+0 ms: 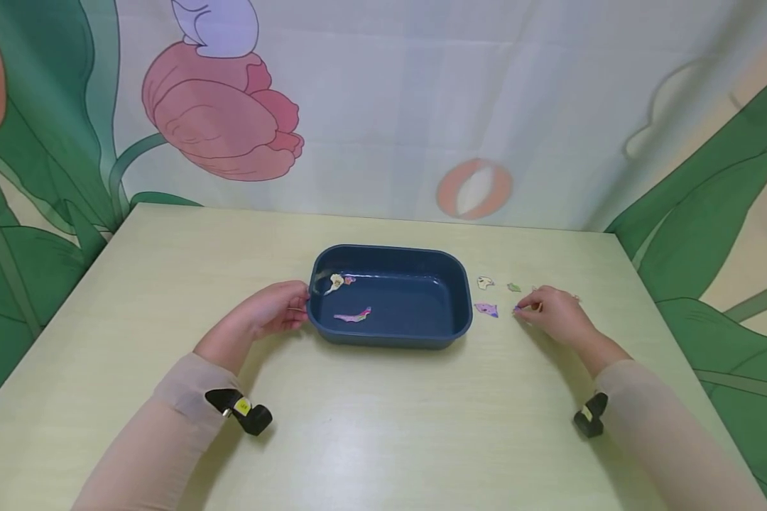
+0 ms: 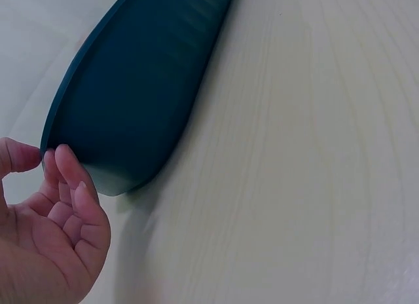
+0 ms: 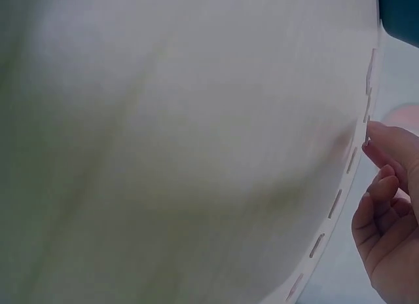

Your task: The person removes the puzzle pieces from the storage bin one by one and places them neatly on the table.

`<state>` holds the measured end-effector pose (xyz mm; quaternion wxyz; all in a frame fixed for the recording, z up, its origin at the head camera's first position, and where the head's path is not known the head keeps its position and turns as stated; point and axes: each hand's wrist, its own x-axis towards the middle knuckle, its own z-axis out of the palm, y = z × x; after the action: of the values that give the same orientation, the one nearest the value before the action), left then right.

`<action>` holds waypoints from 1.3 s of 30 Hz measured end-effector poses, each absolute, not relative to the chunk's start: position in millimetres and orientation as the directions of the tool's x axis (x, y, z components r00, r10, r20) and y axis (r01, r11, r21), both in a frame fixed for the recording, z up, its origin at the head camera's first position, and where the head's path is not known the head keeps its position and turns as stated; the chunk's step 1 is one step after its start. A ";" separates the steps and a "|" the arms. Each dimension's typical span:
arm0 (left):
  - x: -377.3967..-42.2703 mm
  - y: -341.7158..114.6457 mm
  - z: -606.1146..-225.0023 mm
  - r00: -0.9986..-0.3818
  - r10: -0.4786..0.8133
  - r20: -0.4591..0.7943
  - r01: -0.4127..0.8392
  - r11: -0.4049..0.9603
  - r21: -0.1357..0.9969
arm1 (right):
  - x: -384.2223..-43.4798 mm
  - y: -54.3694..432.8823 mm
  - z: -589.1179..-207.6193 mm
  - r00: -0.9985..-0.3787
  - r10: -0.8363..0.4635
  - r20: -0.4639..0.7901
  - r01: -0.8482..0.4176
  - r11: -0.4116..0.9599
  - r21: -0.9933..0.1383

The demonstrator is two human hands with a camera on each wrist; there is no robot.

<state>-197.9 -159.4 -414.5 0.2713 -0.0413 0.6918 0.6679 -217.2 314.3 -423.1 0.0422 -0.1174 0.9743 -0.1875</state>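
Note:
A dark blue rectangular tub [image 1: 390, 341] stands on the table. My left hand [image 1: 278, 306] is at its left end, pinching the rim between thumb and fingers; in the left wrist view the tub's wall [image 2: 131, 88] rises beside the fingers. To the right of the tub, my right hand [image 1: 557, 312] pinches a small flat bluish-purple piece [image 1: 516, 310] at the table surface. Its kind is too small to tell. Inside the tub lie a cream piece [image 1: 336, 281], a small pink piece [image 1: 349, 281] and a long pink-purple piece [image 1: 354, 316].
Between tub and right hand lie a purple flat piece [image 1: 486, 309], a whitish piece [image 1: 485, 282] and a green piece [image 1: 514, 287]. More pieces are partly hidden behind the right hand. A printed curtain [image 1: 371, 106] hangs along the back edge of the table [image 1: 383, 426].

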 end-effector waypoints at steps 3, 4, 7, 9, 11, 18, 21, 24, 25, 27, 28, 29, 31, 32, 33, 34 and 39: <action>-197.8 -158.3 -414.5 -0.849 0.296 -0.438 -0.427 0.105 0.898 | -218.1 315.3 -423.9 -0.971 -0.233 -0.060 -0.194 0.906 -0.376; -197.8 -158.2 -414.5 -0.849 0.297 -0.438 -0.427 0.105 0.898 | -218.3 315.1 -423.3 -0.972 -0.223 -0.070 -0.180 0.906 -0.384; -198.1 -158.2 -415.0 -0.848 0.296 -0.440 -0.430 0.101 0.897 | -219.6 313.7 -420.1 -0.977 -0.193 -0.092 -0.141 0.904 -0.404; -198.0 -158.4 -415.0 -0.847 0.303 -0.436 -0.427 0.099 0.899 | -220.7 309.8 -416.1 -0.979 -0.185 -0.085 -0.132 0.896 -0.424; -197.9 -158.9 -414.9 -0.848 0.307 -0.433 -0.424 0.099 0.900 | -221.8 302.8 -410.8 -0.980 -0.190 -0.062 -0.143 0.886 -0.442; -195.4 -159.3 -414.8 -0.851 0.320 -0.417 -0.410 0.091 0.907 | -224.3 263.8 -399.7 -0.960 -0.265 0.092 -0.271 0.791 -0.549; -194.6 -158.7 -415.1 -0.851 0.324 -0.413 -0.407 0.088 0.909 | -223.4 243.8 -396.2 -0.943 -0.300 0.146 -0.327 0.738 -0.591; -194.2 -158.7 -415.1 -0.853 0.320 -0.412 -0.407 0.086 0.909 | -223.7 223.4 -392.2 -0.926 -0.333 0.175 -0.366 0.688 -0.627; -194.2 -158.9 -415.1 -0.853 0.319 -0.412 -0.407 0.087 0.909 | -223.8 216.2 -390.4 -0.921 -0.344 0.181 -0.377 0.674 -0.636; -194.3 -159.3 -415.3 -0.853 0.318 -0.413 -0.408 0.087 0.909 | -224.7 202.6 -387.7 -0.912 -0.366 0.187 -0.394 0.649 -0.651; -194.3 -159.4 -415.4 -0.853 0.318 -0.415 -0.409 0.087 0.908 | -225.3 196.1 -386.5 -0.906 -0.377 0.191 -0.405 0.641 -0.652; -194.4 -159.4 -415.5 -0.852 0.320 -0.415 -0.410 0.088 0.908 | -225.9 190.0 -386.0 -0.901 -0.388 0.192 -0.413 0.634 -0.654; -194.5 -159.2 -415.6 -0.849 0.327 -0.415 -0.409 0.090 0.908 | -226.7 178.4 -385.0 -0.892 -0.407 0.194 -0.427 0.625 -0.654; -194.5 -158.8 -415.5 -0.848 0.329 -0.415 -0.410 0.090 0.908 | -227.3 173.4 -385.2 -0.888 -0.416 0.193 -0.433 0.620 -0.655; -194.5 -158.5 -415.2 -0.847 0.331 -0.415 -0.409 0.090 0.908 | -227.8 168.8 -385.7 -0.883 -0.426 0.196 -0.442 0.617 -0.651; -194.5 -158.2 -415.1 -0.847 0.332 -0.415 -0.409 0.091 0.908 | -228.6 164.6 -386.7 -0.879 -0.434 0.199 -0.450 0.613 -0.650; -194.8 -158.1 -414.9 -0.848 0.330 -0.413 -0.405 0.097 0.909 | -232.1 147.7 -391.1 -0.863 -0.457 0.215 -0.476 0.595 -0.648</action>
<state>-194.8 -158.1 -414.9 0.2739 -0.0272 0.6880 0.6715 -232.1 147.7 -391.1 -0.0129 -0.2612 0.8929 -0.3665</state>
